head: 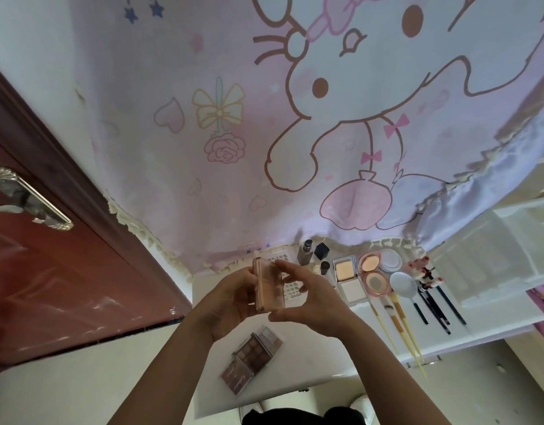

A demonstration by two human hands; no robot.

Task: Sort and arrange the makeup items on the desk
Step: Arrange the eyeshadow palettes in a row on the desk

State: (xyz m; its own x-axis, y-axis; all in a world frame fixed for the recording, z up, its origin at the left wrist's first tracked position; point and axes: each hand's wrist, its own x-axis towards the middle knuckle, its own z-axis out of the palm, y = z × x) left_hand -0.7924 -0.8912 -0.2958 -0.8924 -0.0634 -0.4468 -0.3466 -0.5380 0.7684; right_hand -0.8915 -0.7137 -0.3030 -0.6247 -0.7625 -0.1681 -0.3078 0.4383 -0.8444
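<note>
Above the white desk [332,357], both my hands hold a pink, clear-lidded palette case [266,285] on edge. My left hand [231,299] grips its left side and my right hand [307,297] pinches its right side and lower corner. An open eyeshadow palette [252,357] lies on the desk below my hands. A sheet of small swatches [292,291] shows partly behind the case. Further right lie an open square powder compact [347,276], round pink compacts [373,273], a white puff [390,259], a blue hand mirror [403,285] and several brushes [418,317].
Small bottles [313,254] stand at the back of the desk below a pink cartoon curtain [295,118]. A pink figurine [422,269] stands by the brushes. A dark red door [65,271] with a metal handle is at left. White shelving [510,240] is at right.
</note>
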